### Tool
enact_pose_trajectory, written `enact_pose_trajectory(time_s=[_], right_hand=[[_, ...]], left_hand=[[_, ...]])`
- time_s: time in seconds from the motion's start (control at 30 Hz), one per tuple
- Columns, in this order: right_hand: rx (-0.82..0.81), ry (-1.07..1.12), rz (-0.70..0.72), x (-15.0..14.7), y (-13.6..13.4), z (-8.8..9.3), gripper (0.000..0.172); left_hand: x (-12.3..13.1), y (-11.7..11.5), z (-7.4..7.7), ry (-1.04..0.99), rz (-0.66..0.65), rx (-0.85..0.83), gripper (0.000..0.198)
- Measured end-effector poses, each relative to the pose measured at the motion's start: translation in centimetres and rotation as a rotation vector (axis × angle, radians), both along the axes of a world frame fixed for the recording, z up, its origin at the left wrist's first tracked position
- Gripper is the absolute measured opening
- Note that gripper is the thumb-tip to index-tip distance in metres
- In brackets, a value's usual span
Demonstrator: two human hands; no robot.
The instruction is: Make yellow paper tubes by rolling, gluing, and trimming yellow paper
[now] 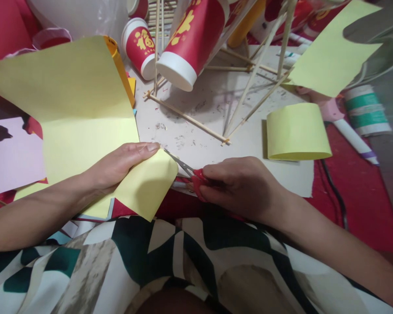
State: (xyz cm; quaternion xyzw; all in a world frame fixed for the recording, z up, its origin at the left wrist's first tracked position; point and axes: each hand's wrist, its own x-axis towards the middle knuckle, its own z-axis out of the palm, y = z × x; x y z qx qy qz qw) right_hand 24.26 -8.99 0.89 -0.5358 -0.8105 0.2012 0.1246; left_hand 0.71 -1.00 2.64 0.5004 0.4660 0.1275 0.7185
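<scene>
My left hand [124, 163] pinches a small piece of yellow paper [147, 183] between thumb and fingers, just above my lap. In my right hand [242, 183] are scissors [198, 179] with red handles. Their metal blades point up and left and meet the top edge of the paper close to my left thumb. Behind my left hand lies a large yellow sheet [88, 139] with a fold across it. To the right, a band of yellow paper [298, 131] is curved into a loop and stands on the grey-white board [199, 109].
A wooden stick frame [190, 117] rises from the board. Red paper cups [196, 39] with white rims lie behind it. On the right are a cut yellow sheet [334, 52], a pink and white glue gun [350, 135], a black cord [336, 192] and a green-banded roll [367, 109].
</scene>
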Motion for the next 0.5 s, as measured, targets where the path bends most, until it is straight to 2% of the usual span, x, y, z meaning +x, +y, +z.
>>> enact_pose_trajectory(time_s=[0.2,0.37,0.5], right_hand=[[0.002,-0.038,-0.023,0.07,0.08,-0.01,0.037],[-0.066,-0.105,-0.149,-0.42,0.42,0.23,0.032],[-0.07,-0.048,-0.193,-0.64,0.65,0.11,0.025]], left_hand=[[-0.12,-0.02,-0.15,-0.006,0.025,-0.042,0.035],[0.39,-0.13,0.39,-0.165,0.237,-0.239,0.024],[0.19,0.38,0.42,-0.221,0.29,-0.378,0.029]])
